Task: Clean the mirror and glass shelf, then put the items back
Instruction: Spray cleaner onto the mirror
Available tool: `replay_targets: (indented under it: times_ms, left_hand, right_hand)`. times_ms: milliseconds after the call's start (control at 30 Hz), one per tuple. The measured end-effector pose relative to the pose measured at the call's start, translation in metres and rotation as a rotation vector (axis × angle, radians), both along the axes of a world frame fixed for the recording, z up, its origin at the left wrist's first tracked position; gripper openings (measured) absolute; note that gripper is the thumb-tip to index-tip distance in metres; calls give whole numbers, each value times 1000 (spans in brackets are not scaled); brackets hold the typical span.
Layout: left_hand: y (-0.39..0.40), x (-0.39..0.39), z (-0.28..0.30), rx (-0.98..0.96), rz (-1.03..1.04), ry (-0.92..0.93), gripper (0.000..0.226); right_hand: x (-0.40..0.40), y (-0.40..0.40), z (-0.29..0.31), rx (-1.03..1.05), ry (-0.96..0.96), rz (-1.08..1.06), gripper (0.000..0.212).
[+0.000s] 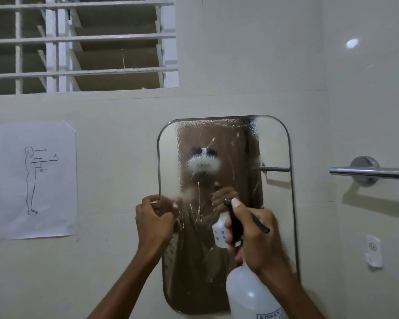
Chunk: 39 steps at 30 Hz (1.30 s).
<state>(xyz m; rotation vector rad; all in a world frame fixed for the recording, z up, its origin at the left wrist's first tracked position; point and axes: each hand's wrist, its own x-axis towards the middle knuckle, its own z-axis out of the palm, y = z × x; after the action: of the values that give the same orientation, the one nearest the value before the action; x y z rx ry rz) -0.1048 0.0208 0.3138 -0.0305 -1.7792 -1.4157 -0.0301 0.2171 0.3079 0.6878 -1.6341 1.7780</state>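
Now your right hand [251,233] grips the neck of a translucent white spray bottle [249,295], fingers curled round its black trigger head [236,224], with the forefinger lying over the top of the nozzle, which points at the mirror [276,203]. The bottle's body hangs below your wrist at the lower right, just in front of the glass. Your left hand [153,221] pinches the mirror's left edge about halfway down, thumb and fingers curled round the rim. The mirror is a rounded rectangle on the cream tiled wall [115,261], its face beaded with droplets and streaked with runs, with a white patch of foam [203,165] in its upper middle. A chrome towel bar [371,172] sits to the right on the side wall, with a white wall hook [373,252] below it. A paper sheet [32,180] with a line-drawn standing figure is stuck to the wall at left, under a barred louvre window [78,42].
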Motion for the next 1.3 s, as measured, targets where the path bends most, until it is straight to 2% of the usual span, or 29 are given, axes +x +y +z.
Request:
replay_targets:
  times_ms: [100,200,333,533,633,767,967,1133,1300]
  left_hand:
    - [-1,0,-4,2,-3,9,47]
    - [0,0,-11,2,1,17,48]
    - [3,0,-22,9,7,27,49]
    - [6,0,-31,15,29,19,51]
    - [6,1,-40,3,37,8,51]
    - [5,3,-52,-4,38,-7,50]
    - [1,4,-61,10,26,-39,45]
    - [1,7,-70,40,11,-55,45]
    - [1,9,-89,46,7,-78,45]
  right_hand:
    - [-6,24,1,-73,-18,-70,49]
    - [-12,52,0,-151,-24,-276,52]
    - [-14,77,-1,-274,-29,-376,59]
    - [-17,83,-12,-140,-5,-419,51]
    - [-15,72,-28,-83,-28,-382,49]
    - [-9,42,-53,-43,-123,-218,56]
    - [-9,-2,-75,38,-105,-21,58]
    - [-8,-14,-87,80,-99,-28,63]
    - [-6,-4,-101,35,-115,-67,62]
